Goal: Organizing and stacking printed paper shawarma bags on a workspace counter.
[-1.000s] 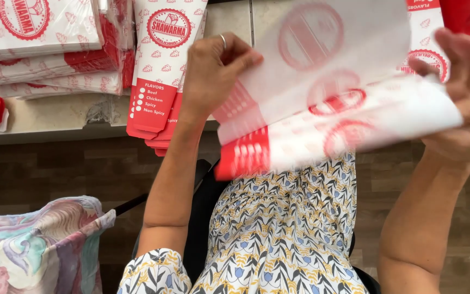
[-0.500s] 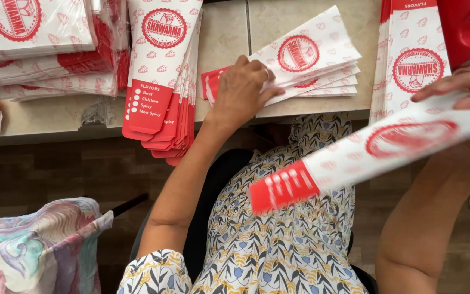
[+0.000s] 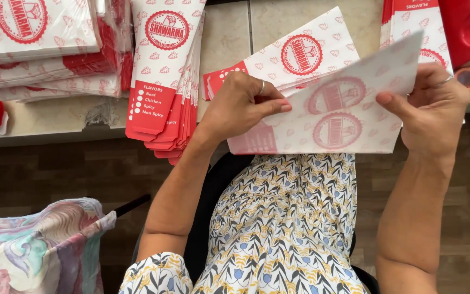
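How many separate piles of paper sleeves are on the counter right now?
4: wrapped bundles far left, fanned stack left of centre, small stack behind the left hand, another stack far right, partly hidden.

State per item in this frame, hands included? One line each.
Left hand: pinching the left part of the held sleeve, ring on one finger.
Right hand: gripping the held sleeve's right end.
Held sleeve: flat, lifted off the counter, pale back side up.
Small stack: flat on the counter, behind the held sleeve.
Fanned stack: overhanging the counter edge.
Wrapped bundles: in plastic, piled at left.
Counter: tiled, partly covered.
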